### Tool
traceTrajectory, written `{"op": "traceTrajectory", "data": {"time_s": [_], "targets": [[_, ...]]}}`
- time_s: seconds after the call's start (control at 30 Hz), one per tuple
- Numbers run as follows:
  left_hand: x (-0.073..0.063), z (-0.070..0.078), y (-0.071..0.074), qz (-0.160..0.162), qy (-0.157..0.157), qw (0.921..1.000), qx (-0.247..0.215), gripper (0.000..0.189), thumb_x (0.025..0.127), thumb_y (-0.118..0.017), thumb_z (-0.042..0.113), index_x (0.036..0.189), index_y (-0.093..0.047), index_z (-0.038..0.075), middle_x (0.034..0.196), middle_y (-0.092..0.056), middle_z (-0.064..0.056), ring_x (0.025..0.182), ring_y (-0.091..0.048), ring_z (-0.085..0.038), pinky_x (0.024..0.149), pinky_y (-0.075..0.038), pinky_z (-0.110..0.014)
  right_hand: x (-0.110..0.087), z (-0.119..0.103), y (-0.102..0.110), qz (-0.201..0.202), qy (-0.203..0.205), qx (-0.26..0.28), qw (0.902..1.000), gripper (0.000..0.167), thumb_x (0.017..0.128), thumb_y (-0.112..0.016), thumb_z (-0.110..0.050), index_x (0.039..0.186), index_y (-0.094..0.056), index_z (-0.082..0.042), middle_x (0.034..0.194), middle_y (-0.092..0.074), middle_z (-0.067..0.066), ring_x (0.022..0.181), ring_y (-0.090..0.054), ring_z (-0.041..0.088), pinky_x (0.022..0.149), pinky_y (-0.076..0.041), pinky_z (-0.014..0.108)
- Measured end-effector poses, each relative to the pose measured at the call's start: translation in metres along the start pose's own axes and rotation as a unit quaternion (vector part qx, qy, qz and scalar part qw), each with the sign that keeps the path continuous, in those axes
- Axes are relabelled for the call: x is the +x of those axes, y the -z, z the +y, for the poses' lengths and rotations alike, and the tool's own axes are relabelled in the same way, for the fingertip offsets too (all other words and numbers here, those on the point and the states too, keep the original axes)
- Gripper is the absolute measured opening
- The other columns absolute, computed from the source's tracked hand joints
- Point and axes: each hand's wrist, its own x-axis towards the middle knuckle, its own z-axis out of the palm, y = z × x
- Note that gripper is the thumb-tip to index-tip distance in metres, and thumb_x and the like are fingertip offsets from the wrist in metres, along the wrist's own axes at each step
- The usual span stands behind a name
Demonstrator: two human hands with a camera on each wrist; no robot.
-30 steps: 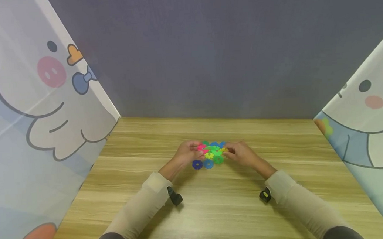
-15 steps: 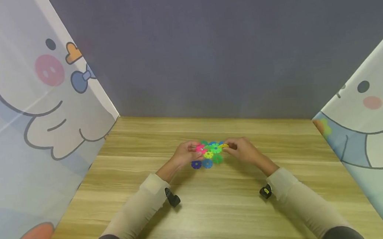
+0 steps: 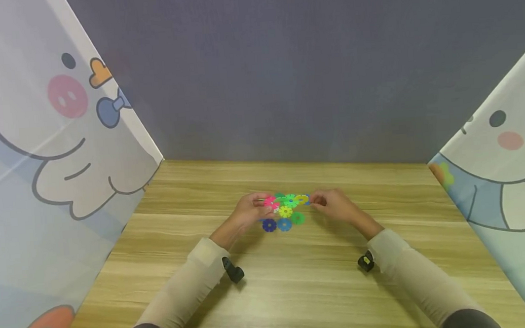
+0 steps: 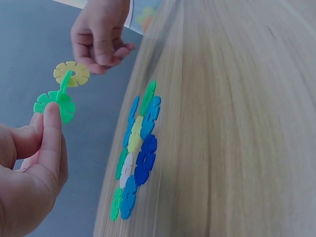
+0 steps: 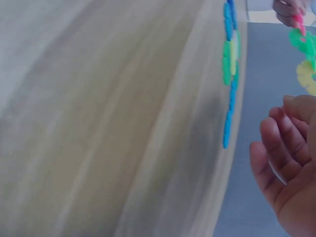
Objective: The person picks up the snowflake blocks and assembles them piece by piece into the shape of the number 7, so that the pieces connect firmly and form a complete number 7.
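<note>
linked discs (image 4: 63, 90) in left hand (image 4: 34, 173), just beside right hand (image 4: 101, 35)

Bright, even light here across the tabletop (image 3: 298, 283), a pale sheen at its near middle, soft shadows beside both sleeves (image 3: 184, 291). The discs (image 3: 285, 211) pop vividly; the grey wall (image 3: 283, 71) sits dim. Left wrist's view runs cool, slightly soft; right wrist's goes hazy, wood grain smeared.

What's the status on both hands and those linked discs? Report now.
Left hand grips the linked discs, off the table. Right hand empty, near the yellow end disc. Other discs lie on the table; nothing seen in the way.
</note>
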Motion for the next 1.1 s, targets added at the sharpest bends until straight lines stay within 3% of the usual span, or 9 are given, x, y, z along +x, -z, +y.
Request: {"op": "traceTrajectory", "data": {"time_s": [0.13,0.3,0.67,0.9,1.1], "targets": [[0.000,0.000,0.001,0.003,0.000,1.0000,0.000,0.046,0.092,-0.063,-0.013,0.137,-0.057,-0.004,0.117,-0.058,-0.022,0.108,-0.069,-0.045,0.088,-0.063,-0.030,0.002,0.003,-0.009,-0.039,-0.001,-0.006,0.9992,0.012,0.095,-0.069,-0.009,0.105,-0.073,-0.004,0.090,-0.075,0.005,0.080,-0.068,0.014,0.072,-0.060,0.028],[0.000,0.001,0.002,0.004,0.002,1.0000,-0.004,0.046,0.092,-0.063,-0.013,0.137,-0.055,-0.005,0.116,-0.058,-0.022,0.106,-0.070,-0.044,0.088,-0.063,-0.032,0.002,0.001,-0.018,-0.061,-0.003,-0.024,0.9978,0.017,0.094,-0.070,-0.015,0.108,-0.073,-0.006,0.092,-0.076,0.004,0.084,-0.069,0.014,0.078,-0.062,0.032],[-0.002,0.001,0.004,0.007,0.000,1.0000,-0.005,0.048,0.092,-0.060,-0.017,0.139,-0.052,-0.009,0.116,-0.059,-0.022,0.090,-0.072,-0.026,0.083,-0.064,-0.026,0.006,-0.004,-0.033,-0.097,-0.025,-0.011,0.9949,0.037,0.093,-0.071,-0.022,0.129,-0.069,-0.013,0.065,-0.056,-0.010,0.053,-0.042,0.003,0.051,-0.040,0.019],[-0.002,0.000,0.006,0.002,-0.003,1.0000,-0.007,0.046,0.092,-0.060,-0.017,0.137,-0.054,-0.008,0.115,-0.060,-0.023,0.111,-0.067,-0.050,0.082,-0.064,-0.028,0.007,-0.007,-0.036,-0.104,-0.019,-0.045,0.9934,0.039,0.095,-0.072,-0.025,0.133,-0.068,-0.015,0.058,-0.044,-0.011,0.051,-0.036,0.004,0.048,-0.032,0.019],[-0.003,0.000,0.007,0.002,-0.001,1.0000,-0.004,0.046,0.093,-0.060,-0.017,0.138,-0.054,-0.008,0.114,-0.060,-0.021,0.110,-0.068,-0.048,0.081,-0.064,-0.027,0.006,-0.008,-0.037,-0.100,-0.028,-0.033,0.9940,0.041,0.093,-0.074,-0.023,0.133,-0.068,-0.015,0.057,-0.044,-0.010,0.051,-0.033,0.005,0.049,-0.030,0.020]]}}
